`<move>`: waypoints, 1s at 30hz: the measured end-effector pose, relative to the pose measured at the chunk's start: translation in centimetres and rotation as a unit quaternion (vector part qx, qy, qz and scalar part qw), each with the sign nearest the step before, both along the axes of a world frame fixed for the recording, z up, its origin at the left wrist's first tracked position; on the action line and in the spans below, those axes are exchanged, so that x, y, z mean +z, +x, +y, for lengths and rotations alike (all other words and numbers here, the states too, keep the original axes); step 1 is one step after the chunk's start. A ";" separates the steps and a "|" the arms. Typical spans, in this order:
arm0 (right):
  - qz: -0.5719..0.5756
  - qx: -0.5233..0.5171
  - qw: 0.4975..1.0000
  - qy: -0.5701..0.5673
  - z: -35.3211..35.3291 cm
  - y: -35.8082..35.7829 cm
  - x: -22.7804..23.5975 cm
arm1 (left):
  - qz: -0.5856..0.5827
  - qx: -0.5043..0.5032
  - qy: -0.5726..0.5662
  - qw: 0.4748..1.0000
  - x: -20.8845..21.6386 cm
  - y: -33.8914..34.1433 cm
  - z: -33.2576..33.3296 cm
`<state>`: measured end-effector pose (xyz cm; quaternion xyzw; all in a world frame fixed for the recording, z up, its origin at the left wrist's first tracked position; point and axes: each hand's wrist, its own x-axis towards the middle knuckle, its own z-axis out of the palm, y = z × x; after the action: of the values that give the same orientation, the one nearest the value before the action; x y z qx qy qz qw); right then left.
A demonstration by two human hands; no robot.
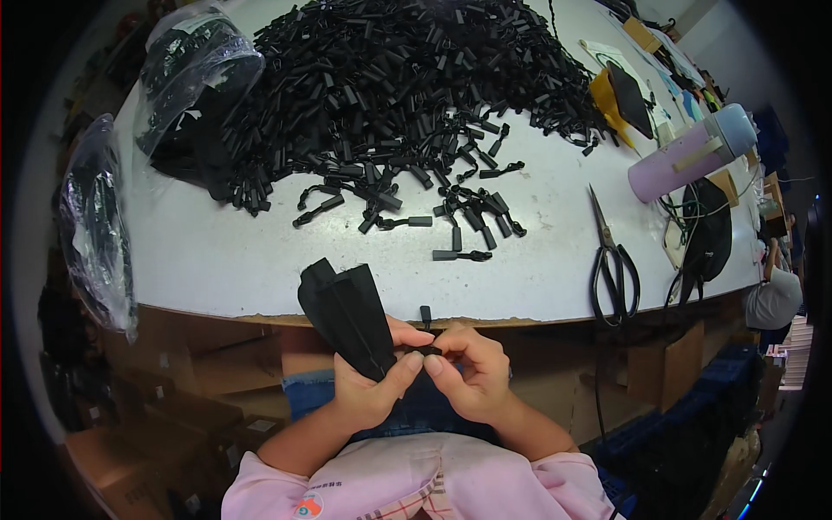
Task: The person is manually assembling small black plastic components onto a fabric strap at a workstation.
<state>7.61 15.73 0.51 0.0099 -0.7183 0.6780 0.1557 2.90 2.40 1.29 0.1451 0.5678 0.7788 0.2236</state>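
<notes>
My left hand (pixel 371 394) is closed round a folded bundle of black zipper tape (pixel 345 314), whose loose ends stand up toward the table edge. Thumb and fingers of my right hand (pixel 475 371) pinch a small black zipper slider, right against the left fingertips. The slider's dark pull tab (pixel 425 315) sticks up between the hands, in front of the table edge. Where slider and tape meet is mostly hidden by my fingers. Beyond the hands, a big heap of black zipper pulls (pixel 390 78) covers the far table, with several loose ones (pixel 459 256) nearer me.
Black-handled scissors (pixel 614 277) lie on the white table (pixel 243 264) at the right. Farther right are a lilac bottle (pixel 680 163), a black pouch with cords (pixel 706 230) and a phone-like dark slab (pixel 630 100). Plastic-wrapped black bundles (pixel 94 225) rest at the left.
</notes>
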 end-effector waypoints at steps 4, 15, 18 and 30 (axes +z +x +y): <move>-0.033 0.072 0.996 -0.039 0.5 0.2 -0.1 | 0.033 -0.020 -0.008 0.999 0.3 -0.2 -0.3; 0.117 0.009 0.985 0.130 0.2 -0.1 -0.1 | 0.029 -0.013 0.019 0.999 0.1 0.0 -0.6; 0.156 0.002 0.974 0.164 0.2 -0.1 -0.4 | 0.074 0.018 0.026 0.997 0.0 0.1 -0.1; -0.052 0.213 0.975 0.024 2.2 -1.2 1.7 | -0.039 -0.041 0.036 0.998 -0.2 0.1 -0.7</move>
<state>6.36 17.92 2.26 0.1312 -0.7229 0.6777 -0.0302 3.04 1.70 1.12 0.1459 0.5235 0.7941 0.2720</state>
